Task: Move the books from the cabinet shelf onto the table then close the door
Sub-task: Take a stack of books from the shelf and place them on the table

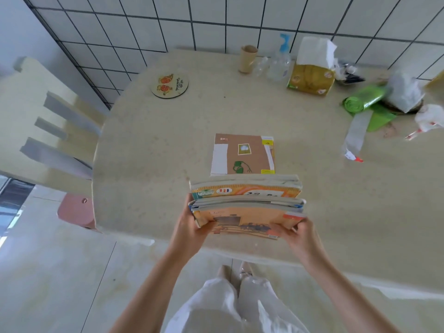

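- While you stand at the near rim of the table, your left hand and right hand each grip one end of the stack of books, fingers curled under the bottom cover, thumbs on top.
- Judging by the bowed covers and fanned page edges, these are soft paperbacks: fairly light, floppy, and likely to slide on each other, so keep your hold at both short ends and clamp the whole pile.
- Your stack is held at the table's near edge, whether just above it or touching I cannot tell; its long axis runs left to right, with page edges facing away from you.
- Just beyond it, the brown book already lies flat on the table, long side running away from you.
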A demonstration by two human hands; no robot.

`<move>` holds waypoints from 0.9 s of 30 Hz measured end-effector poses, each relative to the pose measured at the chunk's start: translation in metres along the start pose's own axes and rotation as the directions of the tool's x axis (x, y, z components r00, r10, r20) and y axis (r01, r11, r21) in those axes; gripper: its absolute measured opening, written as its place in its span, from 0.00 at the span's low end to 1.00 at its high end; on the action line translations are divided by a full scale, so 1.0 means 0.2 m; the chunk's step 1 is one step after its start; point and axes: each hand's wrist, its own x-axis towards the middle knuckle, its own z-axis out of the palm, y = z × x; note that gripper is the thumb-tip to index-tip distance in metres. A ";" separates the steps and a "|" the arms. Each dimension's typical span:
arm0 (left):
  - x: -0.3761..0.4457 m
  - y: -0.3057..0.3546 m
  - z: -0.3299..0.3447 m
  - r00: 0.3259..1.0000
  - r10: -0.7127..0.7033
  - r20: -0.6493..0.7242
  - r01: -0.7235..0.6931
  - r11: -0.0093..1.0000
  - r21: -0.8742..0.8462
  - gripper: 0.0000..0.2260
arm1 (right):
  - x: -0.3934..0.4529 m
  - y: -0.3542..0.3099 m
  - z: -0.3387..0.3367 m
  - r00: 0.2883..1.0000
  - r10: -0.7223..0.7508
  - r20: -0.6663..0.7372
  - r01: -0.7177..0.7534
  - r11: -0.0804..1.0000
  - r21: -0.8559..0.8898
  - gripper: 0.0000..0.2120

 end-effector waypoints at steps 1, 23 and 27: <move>-0.01 -0.03 0.00 1.000 -0.013 -0.011 0.013 1.000 0.027 0.23 | -0.01 0.02 0.00 1.000 -0.006 0.007 0.006 1.000 -0.016 0.06; 0.04 -0.18 -0.01 0.995 -0.101 -0.025 0.104 0.967 0.231 0.22 | 0.06 0.03 -0.06 0.989 -0.112 0.101 0.132 0.966 -0.221 0.23; 0.10 -0.11 -0.01 0.981 -0.193 -0.026 0.195 0.971 0.139 0.23 | 0.11 -0.07 -0.10 0.986 -0.035 0.163 0.057 0.989 -0.136 0.20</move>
